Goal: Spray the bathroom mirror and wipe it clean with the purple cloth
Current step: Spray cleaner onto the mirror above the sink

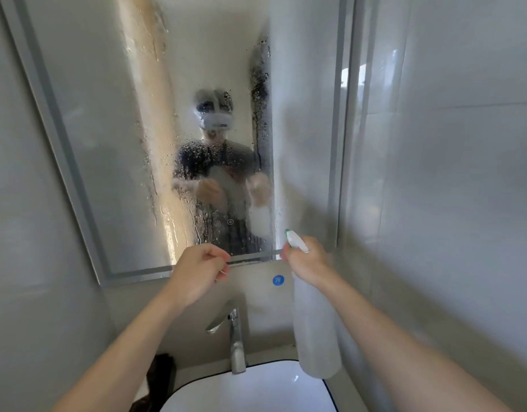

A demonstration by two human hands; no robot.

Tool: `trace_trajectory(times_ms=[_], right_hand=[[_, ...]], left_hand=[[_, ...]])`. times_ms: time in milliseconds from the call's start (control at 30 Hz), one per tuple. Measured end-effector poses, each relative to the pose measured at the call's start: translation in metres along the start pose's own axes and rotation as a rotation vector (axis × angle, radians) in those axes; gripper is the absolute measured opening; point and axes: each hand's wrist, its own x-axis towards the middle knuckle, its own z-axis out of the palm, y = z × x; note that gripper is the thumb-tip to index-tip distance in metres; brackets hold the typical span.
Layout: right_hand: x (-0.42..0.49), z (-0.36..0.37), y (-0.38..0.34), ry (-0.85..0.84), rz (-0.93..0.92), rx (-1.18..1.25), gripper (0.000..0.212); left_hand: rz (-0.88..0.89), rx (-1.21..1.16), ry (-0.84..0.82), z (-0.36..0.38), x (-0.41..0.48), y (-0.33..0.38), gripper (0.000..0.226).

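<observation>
The bathroom mirror (113,138) hangs on the wall ahead, and its middle is covered with droplets and runs of spray. My right hand (308,260) is shut on the neck of a tall translucent spray bottle (314,328), whose white and green nozzle points at the mirror's lower edge. My left hand (198,272) is raised just below the mirror with its fingers curled in. A thin white bit shows at its fingertips, and I cannot tell what it is. No purple cloth is in view.
A chrome tap (234,337) stands over a white basin with a dark rim (327,388) directly below my hands. Something dark and cloth-like (158,373) lies on the counter left of the basin. A blue round sticker (278,280) marks the wall. Tiled walls close in on both sides.
</observation>
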Motion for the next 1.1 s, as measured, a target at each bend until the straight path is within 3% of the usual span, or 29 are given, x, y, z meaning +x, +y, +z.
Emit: trace_trajectory(times_ms=[167, 233, 533, 700, 933, 1100], right_hand=[[0.013, -0.007, -0.076, 0.032, -0.161, 0.149, 0.015], [0.019, -0.012, -0.108, 0.051, -0.233, 0.177, 0.024], [0.04, -0.029, -0.176, 0.198, -0.373, 0.069, 0.033], [0.025, -0.017, -0.144, 0.148, -0.286, 0.11, 0.025], [-0.029, 0.011, -0.034, 0.061, -0.11, 0.142, 0.011], [-0.068, 0.009, 0.032, 0.112, -0.008, 0.148, 0.012]], left_hand=[[0.078, 0.07, 0.076, -0.046, 0.006, 0.03, 0.023], [0.134, 0.1, 0.118, -0.064, 0.006, 0.047, 0.022], [0.22, 0.058, 0.196, -0.103, -0.001, 0.076, 0.021], [0.166, 0.03, 0.173, -0.102, -0.002, 0.056, 0.024], [0.103, -0.007, 0.067, -0.061, -0.004, 0.0, 0.026], [0.006, -0.051, -0.034, -0.011, -0.014, -0.051, 0.029]])
